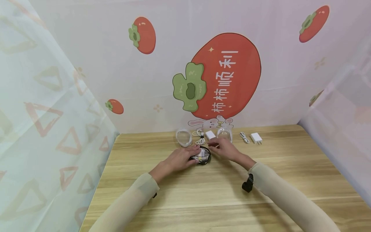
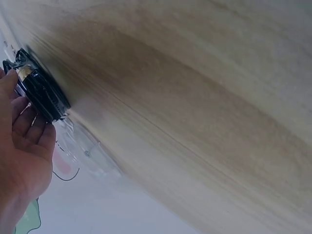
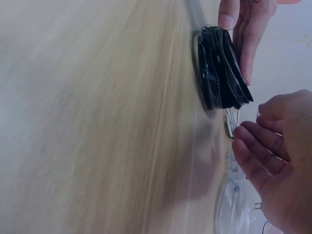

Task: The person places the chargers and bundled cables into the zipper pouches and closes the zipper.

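In the head view my left hand [image 1: 184, 158] grips a round bundle of coiled black cable [image 1: 209, 158] at its left side. Pale and yellowish bits show in its clear middle. Seen from the right wrist, the black bundle [image 3: 222, 68] is thick, with a clear rim, and stands tilted close to the wood. The left thumb and fingers hold it from either side. My right hand [image 1: 224, 149], fingers loosely bent and holding nothing, hovers just right of the bundle. Below its fingertips lies a white charger block [image 1: 210, 134], partly hidden.
Along the back of the wooden table [image 1: 197, 199] lie a clear round case [image 1: 176, 138], a tied white cable [image 1: 202, 140], another clear round case [image 1: 231, 132], a small coiled white cable [image 1: 244, 137] and a white plug adapter [image 1: 256, 138]. Printed cloth [image 1: 156, 80] rises behind.
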